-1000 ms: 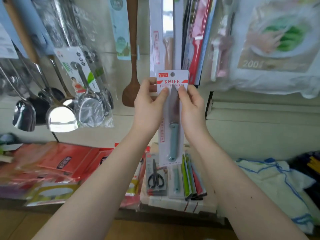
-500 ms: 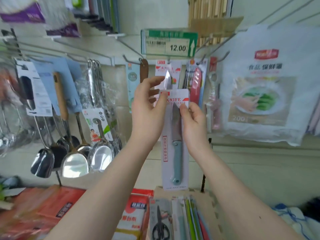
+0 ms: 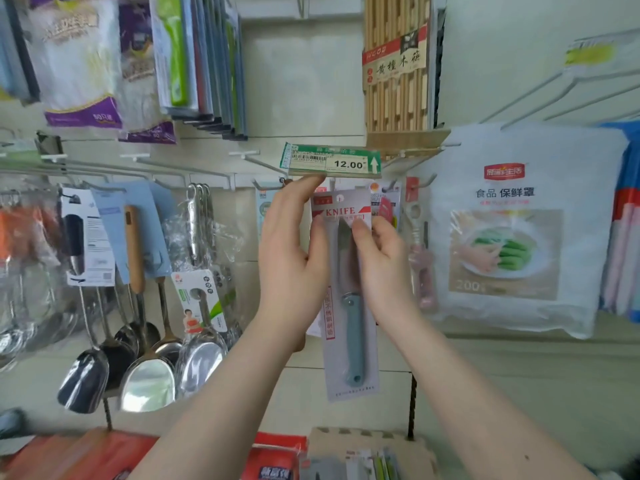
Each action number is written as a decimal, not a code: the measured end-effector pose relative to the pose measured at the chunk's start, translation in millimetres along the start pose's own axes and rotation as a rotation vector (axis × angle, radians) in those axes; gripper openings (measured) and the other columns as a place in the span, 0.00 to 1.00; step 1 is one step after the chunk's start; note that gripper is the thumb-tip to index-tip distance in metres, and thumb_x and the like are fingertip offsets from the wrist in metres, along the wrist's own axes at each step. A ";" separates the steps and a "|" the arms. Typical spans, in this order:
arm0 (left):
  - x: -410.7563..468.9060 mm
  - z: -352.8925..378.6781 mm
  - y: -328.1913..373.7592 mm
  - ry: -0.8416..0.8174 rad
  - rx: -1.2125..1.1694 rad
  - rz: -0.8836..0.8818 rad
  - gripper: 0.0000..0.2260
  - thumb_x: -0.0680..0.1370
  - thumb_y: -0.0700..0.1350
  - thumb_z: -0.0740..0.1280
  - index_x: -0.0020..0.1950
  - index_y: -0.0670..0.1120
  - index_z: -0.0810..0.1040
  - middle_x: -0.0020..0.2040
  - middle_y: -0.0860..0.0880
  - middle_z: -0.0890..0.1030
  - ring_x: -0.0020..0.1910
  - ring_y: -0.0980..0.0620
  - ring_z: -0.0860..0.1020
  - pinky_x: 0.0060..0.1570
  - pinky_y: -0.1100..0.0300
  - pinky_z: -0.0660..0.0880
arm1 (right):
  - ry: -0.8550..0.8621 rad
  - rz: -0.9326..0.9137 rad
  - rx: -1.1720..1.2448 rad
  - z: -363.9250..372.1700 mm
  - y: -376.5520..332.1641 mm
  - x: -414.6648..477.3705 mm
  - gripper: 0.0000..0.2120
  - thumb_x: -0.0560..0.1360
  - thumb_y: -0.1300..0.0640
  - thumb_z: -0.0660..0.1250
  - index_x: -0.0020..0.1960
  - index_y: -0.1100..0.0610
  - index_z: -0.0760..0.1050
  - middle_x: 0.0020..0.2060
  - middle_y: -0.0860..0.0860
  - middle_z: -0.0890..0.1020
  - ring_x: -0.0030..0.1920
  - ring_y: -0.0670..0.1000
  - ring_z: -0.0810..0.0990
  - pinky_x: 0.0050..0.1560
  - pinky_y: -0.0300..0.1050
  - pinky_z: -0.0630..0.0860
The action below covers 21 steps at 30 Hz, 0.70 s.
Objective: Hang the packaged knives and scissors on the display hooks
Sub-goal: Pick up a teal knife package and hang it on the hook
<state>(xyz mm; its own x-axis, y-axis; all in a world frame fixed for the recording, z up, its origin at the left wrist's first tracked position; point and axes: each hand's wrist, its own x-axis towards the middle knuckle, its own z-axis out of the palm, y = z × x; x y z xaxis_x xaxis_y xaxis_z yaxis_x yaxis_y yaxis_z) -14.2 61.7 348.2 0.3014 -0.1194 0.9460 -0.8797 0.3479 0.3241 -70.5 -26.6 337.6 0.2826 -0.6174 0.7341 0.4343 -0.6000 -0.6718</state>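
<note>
A packaged knife (image 3: 350,327) with a teal handle sits on a white card headed KNIFE in red. Both hands hold the card near its top, just under a green price tag (image 3: 332,161) reading 12.00 at the tip of a display hook. My left hand (image 3: 294,251) pinches the card's left edge with the index finger stretched up to the tag. My right hand (image 3: 381,258) grips the right edge with the thumb over the blade. Other packaged knives (image 3: 386,206) hang right behind the card, mostly hidden.
Steel ladles and spatulas (image 3: 145,358) hang at the left. A large bag of food covers (image 3: 512,237) hangs at the right, and bare wire hooks (image 3: 540,95) jut out above it. A chopsticks pack (image 3: 398,64) hangs overhead. A box of packaged goods (image 3: 367,459) stands below.
Both hands have raised the packaged knife from waist level up to the price-tagged hook. My left index finger now reaches up to the tag.
</note>
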 end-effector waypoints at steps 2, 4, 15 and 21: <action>4.7 -0.3 3.1 0.007 -0.016 -0.001 0.19 0.76 0.32 0.59 0.64 0.46 0.71 0.58 0.57 0.73 0.61 0.55 0.72 0.64 0.56 0.69 | 0.014 -0.008 -0.007 1.8 -6.2 3.4 0.12 0.79 0.56 0.59 0.37 0.53 0.72 0.31 0.53 0.74 0.33 0.43 0.71 0.36 0.36 0.66; 7.6 -0.4 4.1 0.011 -0.029 0.004 0.19 0.75 0.31 0.59 0.64 0.46 0.71 0.58 0.56 0.74 0.61 0.54 0.73 0.64 0.53 0.70 | 0.042 -0.013 -0.023 3.6 -11.2 8.5 0.14 0.79 0.57 0.59 0.34 0.52 0.68 0.27 0.47 0.69 0.28 0.41 0.66 0.31 0.34 0.62; 12.6 -6.2 1.0 -0.006 -0.031 0.011 0.20 0.74 0.30 0.57 0.64 0.43 0.71 0.61 0.49 0.75 0.62 0.51 0.73 0.63 0.49 0.70 | 0.057 -0.014 -0.133 12.6 -24.4 20.3 0.18 0.78 0.58 0.58 0.30 0.53 0.60 0.25 0.47 0.62 0.22 0.42 0.61 0.25 0.36 0.58; 10.7 -8.1 2.7 -0.020 -0.022 0.020 0.21 0.75 0.30 0.58 0.65 0.45 0.71 0.60 0.52 0.74 0.63 0.54 0.72 0.64 0.53 0.70 | 0.064 -0.004 -0.149 12.1 -19.9 17.5 0.19 0.79 0.58 0.58 0.31 0.49 0.59 0.26 0.44 0.62 0.24 0.41 0.62 0.27 0.35 0.60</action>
<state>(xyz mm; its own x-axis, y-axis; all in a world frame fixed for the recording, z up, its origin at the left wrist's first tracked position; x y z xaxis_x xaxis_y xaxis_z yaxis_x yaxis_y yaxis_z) -10.4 68.9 359.2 0.2757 -0.1310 0.9523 -0.8772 0.3709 0.3050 -63.8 -19.3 365.0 0.2236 -0.6430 0.7325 0.3021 -0.6688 -0.6793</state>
